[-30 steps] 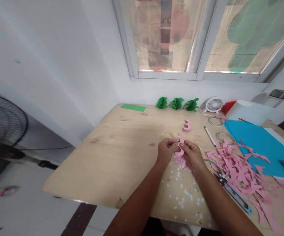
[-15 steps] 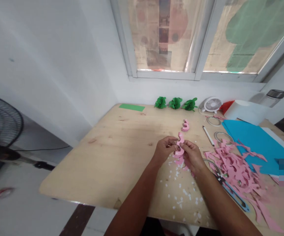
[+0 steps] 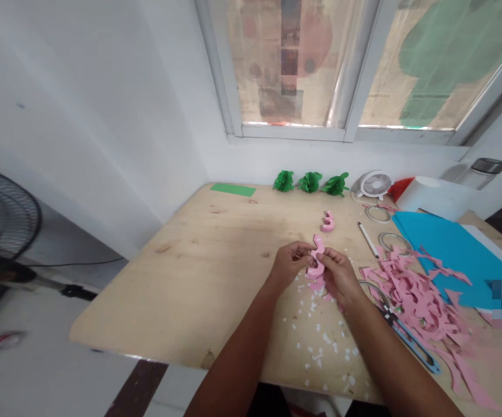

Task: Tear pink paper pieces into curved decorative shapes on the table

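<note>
Between my two hands is a curved pink paper piece (image 3: 319,245) with a wavy edge, raised over the wooden table. My left hand (image 3: 291,263) pinches its left side, and my right hand (image 3: 340,271) grips its right side with the thumb on top. More pink paper (image 3: 316,285) shows just below my fingers, partly hidden. A smaller curved pink piece (image 3: 328,222) lies on the table beyond my hands. Small white paper bits (image 3: 319,357) are scattered between my forearms.
Pink scraps (image 3: 422,301) are heaped on the right beside blue-handled scissors (image 3: 416,346), a white pen (image 3: 368,240), tape rings (image 3: 377,214) and blue sheets (image 3: 454,255). Along the wall stand green paper shapes (image 3: 310,182) and a small white fan (image 3: 376,185). A green strip (image 3: 233,189) lies back left.
The pink piece between my hands has shifted and tilted very slightly. Both hands keep nearly the same place and grip.
</note>
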`<state>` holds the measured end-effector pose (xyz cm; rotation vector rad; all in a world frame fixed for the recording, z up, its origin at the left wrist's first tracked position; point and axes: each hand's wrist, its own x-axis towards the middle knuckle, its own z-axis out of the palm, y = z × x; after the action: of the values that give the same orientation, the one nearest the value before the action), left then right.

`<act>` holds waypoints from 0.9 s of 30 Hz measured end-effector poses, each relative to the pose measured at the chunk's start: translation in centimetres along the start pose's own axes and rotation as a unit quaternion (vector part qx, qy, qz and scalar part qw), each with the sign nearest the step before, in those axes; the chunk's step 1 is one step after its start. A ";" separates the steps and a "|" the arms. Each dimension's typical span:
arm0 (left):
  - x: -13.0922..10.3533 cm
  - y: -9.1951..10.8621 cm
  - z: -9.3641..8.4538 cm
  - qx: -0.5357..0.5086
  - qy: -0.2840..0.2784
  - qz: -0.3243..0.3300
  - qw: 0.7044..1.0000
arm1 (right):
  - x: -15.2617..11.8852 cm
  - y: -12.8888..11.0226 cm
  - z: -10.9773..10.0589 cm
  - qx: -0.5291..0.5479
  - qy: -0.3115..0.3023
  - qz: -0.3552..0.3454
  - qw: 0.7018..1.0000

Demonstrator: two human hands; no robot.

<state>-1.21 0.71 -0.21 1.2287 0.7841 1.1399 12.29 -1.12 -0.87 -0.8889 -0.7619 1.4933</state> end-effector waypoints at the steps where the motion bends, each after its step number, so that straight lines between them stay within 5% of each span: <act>1: 0.0 0.0 0.0 0.000 0.000 0.002 1.000 | 0.0 0.0 0.0 -0.001 0.001 0.001 1.000; 27: -0.1 0.9 -0.4 0.146 -0.001 0.068 0.987 | 0.0 -0.1 0.1 0.011 -0.001 0.004 1.000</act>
<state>-1.86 0.69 0.57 1.5467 0.8989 1.1616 12.25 -1.10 -0.70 -0.8752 -0.7431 1.5073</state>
